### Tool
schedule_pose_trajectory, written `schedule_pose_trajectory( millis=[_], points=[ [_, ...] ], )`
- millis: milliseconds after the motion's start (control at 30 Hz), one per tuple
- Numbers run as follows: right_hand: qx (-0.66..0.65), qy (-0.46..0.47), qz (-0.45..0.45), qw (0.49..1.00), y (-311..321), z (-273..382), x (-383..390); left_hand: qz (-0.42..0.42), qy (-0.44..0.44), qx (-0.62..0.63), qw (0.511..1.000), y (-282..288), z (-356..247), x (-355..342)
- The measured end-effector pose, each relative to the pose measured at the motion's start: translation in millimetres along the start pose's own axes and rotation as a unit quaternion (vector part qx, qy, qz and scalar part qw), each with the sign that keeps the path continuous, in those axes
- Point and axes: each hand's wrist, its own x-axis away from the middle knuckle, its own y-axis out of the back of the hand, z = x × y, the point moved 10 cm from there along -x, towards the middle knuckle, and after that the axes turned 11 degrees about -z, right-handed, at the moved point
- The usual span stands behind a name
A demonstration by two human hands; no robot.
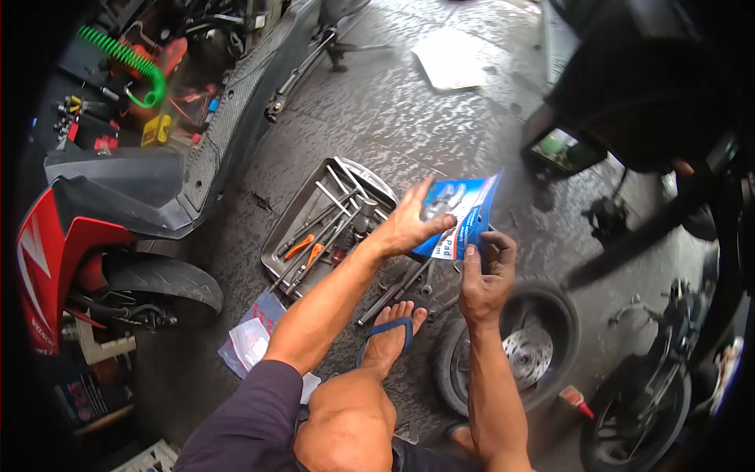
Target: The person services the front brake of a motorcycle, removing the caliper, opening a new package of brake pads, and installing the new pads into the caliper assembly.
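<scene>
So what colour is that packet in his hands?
Mostly blue, with a white patch. The packet shows best in the head view, held between both hands.

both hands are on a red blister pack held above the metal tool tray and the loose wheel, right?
Not quite: the head view shows the flat blister pack is blue, not red. Both hands, left and right, do hold it above the metal tool tray and loose black wheel.

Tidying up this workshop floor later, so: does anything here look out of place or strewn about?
Yes. A detached wheel lies flat on the floor, long bolts lie loose outside the metal tool tray, and an opened package lies by the left arm.
</scene>
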Motion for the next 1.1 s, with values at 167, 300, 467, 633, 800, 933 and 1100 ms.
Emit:
schedule_pose_trajectory(
  millis=[167,300,467,633,800,933,1100],
  points=[
    [-0.271,-0.124,-0.020,0.954,39,41,54,0.101,-0.003,0.222,0.970,-60,-59,79],
    [-0.300,-0.158,-0.049,0.940,85,58,100,0.076,-0.119,0.038,0.989,-79,-101,118],
    [-0.326,-0.160,-0.110,0.925,132,53,130,0.140,-0.209,0.084,0.964,-113,-141,160],
    [-0.430,-0.215,-0.135,0.867,122,33,146,0.240,-0.047,0.264,0.933,-132,-135,188],
    [-0.428,-0.240,-0.152,0.858,113,18,153,0.276,0.142,0.453,0.836,-148,-95,198],
    [-0.394,-0.218,-0.178,0.875,121,15,153,0.261,0.045,0.358,0.895,-148,-94,197],
    [-0.486,-0.216,-0.123,0.838,102,28,157,0.112,-0.161,0.060,0.979,-133,-98,187]
  ],
)
